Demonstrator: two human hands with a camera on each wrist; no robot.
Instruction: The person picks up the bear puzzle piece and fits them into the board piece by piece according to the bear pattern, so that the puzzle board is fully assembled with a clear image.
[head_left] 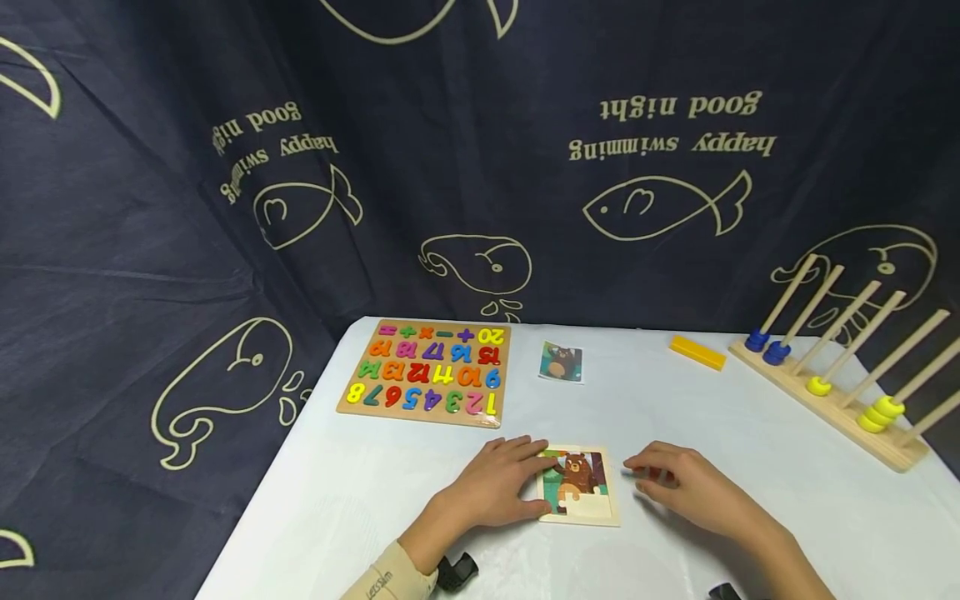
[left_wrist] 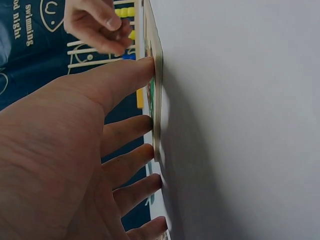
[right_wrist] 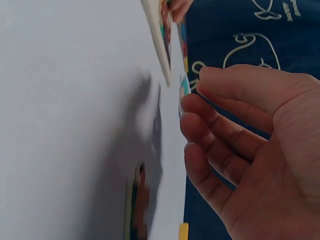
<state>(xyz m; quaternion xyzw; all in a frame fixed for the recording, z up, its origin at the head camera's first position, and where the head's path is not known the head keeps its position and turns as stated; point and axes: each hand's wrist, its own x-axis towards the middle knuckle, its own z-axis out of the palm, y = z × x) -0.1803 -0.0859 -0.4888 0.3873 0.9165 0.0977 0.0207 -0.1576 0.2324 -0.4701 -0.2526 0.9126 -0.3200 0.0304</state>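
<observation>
A small square wooden jigsaw puzzle (head_left: 577, 479) lies on the table and shows a brown bear. Its lower right part is bare pale wood. My left hand (head_left: 501, 483) rests along the puzzle's left side, thumb and fingers extended and their tips touching the frame, as the left wrist view also shows. To the right of the puzzle, my right hand (head_left: 690, 487) hovers apart from it with loosely bent fingers. In the right wrist view I see nothing between thumb and fingertips. A blurred, dark brown and greenish flat piece (right_wrist: 137, 207) appears low in that view.
A number board (head_left: 423, 373) lies at the back left, beside a small bear picture card (head_left: 561, 362). Further right are a yellow block (head_left: 697, 352) and a wooden peg stand (head_left: 832, 404) with blue and yellow rings. A dark printed curtain (head_left: 480, 167) hangs behind the table.
</observation>
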